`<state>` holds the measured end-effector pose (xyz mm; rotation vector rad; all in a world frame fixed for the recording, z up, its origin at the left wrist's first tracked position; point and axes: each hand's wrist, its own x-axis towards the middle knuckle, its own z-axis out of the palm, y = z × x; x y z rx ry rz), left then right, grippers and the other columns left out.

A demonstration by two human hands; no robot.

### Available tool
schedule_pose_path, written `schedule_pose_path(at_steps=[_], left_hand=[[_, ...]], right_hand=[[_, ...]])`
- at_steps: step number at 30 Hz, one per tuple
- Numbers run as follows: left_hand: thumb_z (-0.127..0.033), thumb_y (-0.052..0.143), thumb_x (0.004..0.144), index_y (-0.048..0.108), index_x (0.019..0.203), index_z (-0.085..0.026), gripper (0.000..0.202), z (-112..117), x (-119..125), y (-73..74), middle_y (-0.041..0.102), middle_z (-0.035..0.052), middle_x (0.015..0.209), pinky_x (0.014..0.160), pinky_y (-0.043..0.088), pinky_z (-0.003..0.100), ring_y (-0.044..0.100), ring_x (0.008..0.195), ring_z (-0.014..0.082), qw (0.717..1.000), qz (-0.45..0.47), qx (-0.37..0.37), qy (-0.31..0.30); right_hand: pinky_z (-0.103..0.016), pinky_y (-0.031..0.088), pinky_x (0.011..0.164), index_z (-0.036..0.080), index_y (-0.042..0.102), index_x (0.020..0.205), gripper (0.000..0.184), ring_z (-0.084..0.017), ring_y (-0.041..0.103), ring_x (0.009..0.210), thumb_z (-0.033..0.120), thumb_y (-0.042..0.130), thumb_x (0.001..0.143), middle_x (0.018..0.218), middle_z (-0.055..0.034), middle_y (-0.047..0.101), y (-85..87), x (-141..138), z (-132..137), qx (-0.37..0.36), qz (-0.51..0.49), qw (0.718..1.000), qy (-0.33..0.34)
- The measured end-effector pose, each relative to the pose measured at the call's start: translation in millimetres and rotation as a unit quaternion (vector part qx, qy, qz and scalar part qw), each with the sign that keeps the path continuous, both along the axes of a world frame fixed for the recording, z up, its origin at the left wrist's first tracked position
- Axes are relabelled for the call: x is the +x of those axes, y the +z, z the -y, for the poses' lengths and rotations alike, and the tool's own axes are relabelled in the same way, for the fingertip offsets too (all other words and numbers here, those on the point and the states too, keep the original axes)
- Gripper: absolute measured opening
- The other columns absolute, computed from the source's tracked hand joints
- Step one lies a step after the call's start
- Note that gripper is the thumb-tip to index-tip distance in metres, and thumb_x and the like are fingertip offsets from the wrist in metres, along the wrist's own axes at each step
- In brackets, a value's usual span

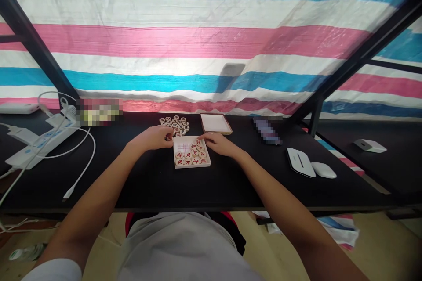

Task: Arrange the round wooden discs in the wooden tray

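A shallow white box stands on the black table, partly filled with round Chinese chess pieces marked in red; its upper left part shows a printed bottom. At the box's upper left corner is my left hand, thumb and fingers pinched together; what lies between the fingertips is mostly hidden. My right hand reaches over the box's upper right edge, its fingers partly stretched, with the fingertips touching a piece in the top row. Behind the box, several loose Chinese chess pieces lie close together, some with dark marks.
An open box lid lies behind the right hand. Rightward are a phone, a white flat device and a white case. On the left, a power strip trails white cables. A striped sheet hangs behind.
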<state>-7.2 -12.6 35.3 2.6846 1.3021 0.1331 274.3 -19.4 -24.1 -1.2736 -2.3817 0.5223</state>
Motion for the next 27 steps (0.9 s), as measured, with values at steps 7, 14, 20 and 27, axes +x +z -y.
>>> schedule_pose_path(at_steps=[7, 14, 20, 27], left_hand=[[-0.037, 0.048, 0.078, 0.056, 0.075, -0.021, 0.019, -3.4, -6.4, 0.4, 0.064, 0.0041, 0.078, 0.055, 0.035, 0.027, 0.058, 0.068, 0.0194, 0.986, -0.098, -0.093, 0.098], [-0.038, 0.041, 0.088, 0.058, 0.088, -0.021, 0.023, -7.9, -1.6, -9.8, 0.066, 0.0075, 0.093, 0.064, 0.041, 0.028, 0.061, 0.085, 0.0236, 0.990, -0.104, -0.021, 0.095], [-0.036, 0.041, 0.088, 0.062, 0.088, -0.021, 0.026, 1.3, 6.6, -5.5, 0.066, 0.0043, 0.089, 0.066, 0.040, 0.026, 0.060, 0.081, 0.0194, 0.999, -0.029, 0.010, 0.017], [-0.047, 0.062, 0.076, 0.068, 0.105, -0.021, 0.039, 6.6, 10.2, -0.5, 0.067, 0.0022, 0.096, 0.069, 0.040, 0.023, 0.058, 0.080, 0.0156, 0.986, 0.046, -0.148, -0.068]], right_hand=[[-0.033, 0.046, 0.089, 0.020, 0.064, 0.117, 0.039, -0.019, 0.061, 0.096, 0.008, 0.044, 0.085, 0.107, -0.0071, 0.067, 0.0, -0.1, -0.7, 0.000, 0.003, 1.000, 0.001], [-0.033, 0.045, 0.089, 0.020, 0.064, 0.116, 0.039, -0.019, 0.061, 0.097, 0.008, 0.043, 0.085, 0.108, -0.0069, 0.066, 0.4, -0.2, 0.3, 0.001, 0.000, 1.000, 0.002], [-0.033, 0.046, 0.088, 0.020, 0.064, 0.116, 0.040, -0.018, 0.061, 0.094, 0.007, 0.044, 0.084, 0.105, -0.0071, 0.067, -3.9, 1.4, -2.6, 0.010, -0.006, 1.000, 0.009], [-0.034, 0.046, 0.088, 0.019, 0.064, 0.116, 0.040, -0.019, 0.061, 0.094, 0.007, 0.044, 0.084, 0.105, -0.0078, 0.067, -2.3, 0.8, -2.1, 0.006, -0.002, 1.000, 0.007]])
